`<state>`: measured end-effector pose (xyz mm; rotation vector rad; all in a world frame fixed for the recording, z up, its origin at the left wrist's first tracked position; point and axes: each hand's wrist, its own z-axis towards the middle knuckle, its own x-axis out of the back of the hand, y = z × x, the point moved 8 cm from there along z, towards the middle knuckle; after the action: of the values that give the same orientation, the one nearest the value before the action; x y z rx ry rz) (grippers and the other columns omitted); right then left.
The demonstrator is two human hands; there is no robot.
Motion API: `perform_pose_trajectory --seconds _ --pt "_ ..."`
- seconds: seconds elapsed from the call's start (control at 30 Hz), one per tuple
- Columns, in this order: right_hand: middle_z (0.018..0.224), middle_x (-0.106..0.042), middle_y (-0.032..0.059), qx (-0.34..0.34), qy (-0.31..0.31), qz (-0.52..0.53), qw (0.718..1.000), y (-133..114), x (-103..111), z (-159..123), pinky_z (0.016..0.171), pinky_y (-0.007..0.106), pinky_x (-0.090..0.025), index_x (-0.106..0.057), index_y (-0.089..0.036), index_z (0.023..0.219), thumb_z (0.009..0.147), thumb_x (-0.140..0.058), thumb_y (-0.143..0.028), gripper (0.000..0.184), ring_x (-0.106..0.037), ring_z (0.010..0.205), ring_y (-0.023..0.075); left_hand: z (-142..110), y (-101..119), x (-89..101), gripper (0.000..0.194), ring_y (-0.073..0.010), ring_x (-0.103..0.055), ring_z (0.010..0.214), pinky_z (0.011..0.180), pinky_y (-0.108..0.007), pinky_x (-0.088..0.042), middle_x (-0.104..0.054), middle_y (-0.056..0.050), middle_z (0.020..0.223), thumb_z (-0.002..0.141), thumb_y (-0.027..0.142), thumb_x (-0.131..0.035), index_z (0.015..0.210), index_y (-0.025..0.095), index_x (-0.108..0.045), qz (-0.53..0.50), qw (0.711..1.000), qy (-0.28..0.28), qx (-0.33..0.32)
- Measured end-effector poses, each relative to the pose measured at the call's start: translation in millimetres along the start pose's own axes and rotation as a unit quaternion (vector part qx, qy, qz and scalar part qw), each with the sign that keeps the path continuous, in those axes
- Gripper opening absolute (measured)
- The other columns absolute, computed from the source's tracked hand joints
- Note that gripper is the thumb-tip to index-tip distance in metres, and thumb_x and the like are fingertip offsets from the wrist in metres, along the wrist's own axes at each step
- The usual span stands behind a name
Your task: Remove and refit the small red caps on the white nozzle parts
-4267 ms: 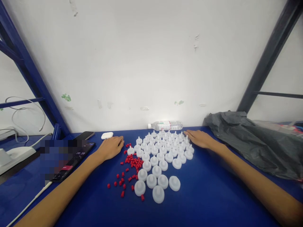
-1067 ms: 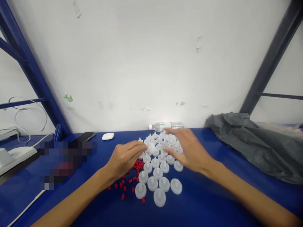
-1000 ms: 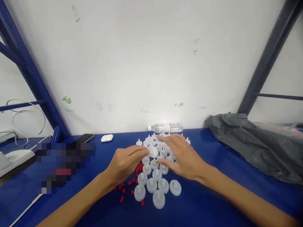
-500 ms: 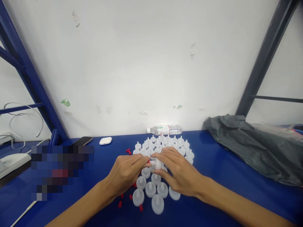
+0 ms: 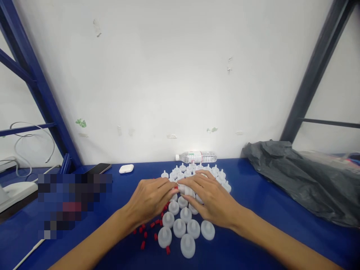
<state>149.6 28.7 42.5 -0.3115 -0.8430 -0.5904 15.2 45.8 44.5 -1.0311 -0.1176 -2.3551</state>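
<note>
My right hand (image 5: 213,197) is closed around a white nozzle cap (image 5: 187,190), its nozzle turned sideways to the left. Between the fingertips of my left hand (image 5: 149,197) is a small red tip cap (image 5: 176,187), right at the end of that nozzle. Whether the tip cap is fully seated cannot be seen, as fingers cover part of it. Below the hands, more white nozzle caps (image 5: 188,245) stand nozzle up on the blue table (image 5: 233,247). Loose red tip caps (image 5: 143,245) lie scattered below my left hand.
Behind the cluster of caps a clear plastic bottle (image 5: 197,156) lies on its side by the wall. A white earbud case (image 5: 126,168) and a dark phone (image 5: 99,168) rest at the left. A dark grey plastic bag (image 5: 298,180) spreads over the right side.
Both hands have shifted a little upward, still together at the held nozzle cap. More loose red tip caps show below my left hand. The view has tilted slightly.
</note>
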Motion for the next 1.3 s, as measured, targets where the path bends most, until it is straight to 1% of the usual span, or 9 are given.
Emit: perform_pose_trajectory --seconds 0.13,0.3,0.47,0.57,0.67,0.73,0.83,1.13,1.3 --pt "0.109 -0.072 0.0061 -0.07 0.035 -0.052 0.996 46 17 -2 0.102 0.05 -0.04 -0.059 -0.023 0.115 0.096 -0.053 -0.026 0.02 -0.066 0.098 0.0235 -6 -46 1.9 0.027 -0.0166 -0.069 0.076 0.063 -0.026 -0.049 -0.073 -0.004 0.087 0.102 0.027 -0.042 0.104 0.019 -0.068 0.072 0.992 -0.037 0.096" --pt "0.081 -0.071 0.0034 -0.267 0.014 -0.15 0.952 139 40 -27 0.085 0.039 -0.048 -0.061 -0.023 0.105 0.097 -0.048 -0.04 0.023 -0.067 0.081 0.0244 -28 -101 -10.4 0.03 -0.0253 -0.066 0.1 0.077 -0.035 -0.054 -0.072 -0.007 0.108 0.1 0.036 -0.043 0.105 0.022 -0.069 0.083 0.96 -0.122 0.239" --pt "0.111 -0.069 0.0112 -0.366 -0.048 -0.212 0.905 194 50 -54 0.085 0.036 -0.046 -0.069 -0.021 0.097 0.093 -0.052 -0.041 0.027 -0.062 0.107 0.0296 -39 -105 -31.2 0.042 -0.0273 -0.055 0.125 0.109 -0.05 -0.042 -0.064 -0.011 0.13 0.102 0.04 -0.035 0.127 0.021 -0.064 -0.006 0.959 -0.169 0.227" --pt "0.098 -0.071 0.013 -0.407 -0.089 -0.217 0.883 211 46 -69 0.073 0.036 -0.045 -0.072 -0.019 0.091 0.091 -0.054 -0.038 0.026 -0.066 0.093 0.0306 -44 -99 -43.1 0.049 -0.0283 -0.036 0.144 0.118 -0.057 -0.03 -0.042 -0.007 0.155 0.105 0.043 -0.028 0.15 0.03 -0.041 -0.053 0.947 -0.214 0.232" --pt "0.085 -0.073 0.0097 -0.438 -0.136 -0.207 0.864 221 36 -82 0.065 0.033 -0.043 -0.074 -0.019 0.087 0.086 -0.061 -0.034 0.019 -0.068 0.08 0.0275 -47 -93 -53.9 0.051 -0.0298 -0.025 0.15 0.118 -0.061 -0.025 -0.028 -0.002 0.163 0.105 0.047 -0.024 0.155 0.038 -0.024 -0.083 0.933 -0.253 0.243" --pt "0.082 -0.074 0.0091 -0.452 -0.155 -0.204 0.855 223 33 -86 0.062 0.031 -0.041 -0.074 -0.02 0.085 0.084 -0.064 -0.033 0.017 -0.069 0.077 0.0266 -45 -92 -58.0 0.05 -0.0299 -0.027 0.149 0.119 -0.06 -0.025 -0.033 -0.002 0.161 0.105 0.047 -0.024 0.152 0.037 -0.033 -0.085 0.933 -0.252 0.243" --pt "0.083 -0.074 0.0099 -0.456 -0.153 -0.211 0.851 222 34 -85 0.062 0.03 -0.039 -0.074 -0.02 0.089 0.089 -0.058 -0.04 0.025 -0.069 0.079 0.0266 -38 -93 -58.3 0.046 -0.0269 -0.044 0.139 0.116 -0.052 -0.035 -0.056 -0.004 0.145 0.105 0.043 -0.027 0.135 0.028 -0.059 -0.078 0.947 -0.212 0.227" --pt "0.084 -0.076 0.0061 -0.401 -0.094 -0.22 0.885 198 40 -59 0.064 0.03 -0.036 -0.07 -0.02 0.091 0.096 -0.047 -0.037 0.029 -0.069 0.076 0.0229 -30 -102 -45.9 0.039 -0.0252 -0.06 0.117 0.105 -0.046 -0.047 -0.07 -0.006 0.122 0.102 0.034 -0.035 0.119 0.021 -0.068 -0.066 0.958 -0.142 0.241" --pt "0.081 -0.075 0.0057 -0.373 -0.072 -0.213 0.9 183 37 -51 0.062 0.029 -0.036 -0.07 -0.02 0.088 0.097 -0.045 -0.036 0.031 -0.069 0.073 0.0223 -32 -102 -48.2 0.045 -0.0235 -0.049 0.135 0.116 -0.046 -0.039 -0.058 -0.006 0.143 0.104 0.034 -0.031 0.14 0.022 -0.054 -0.071 0.959 -0.144 0.233"
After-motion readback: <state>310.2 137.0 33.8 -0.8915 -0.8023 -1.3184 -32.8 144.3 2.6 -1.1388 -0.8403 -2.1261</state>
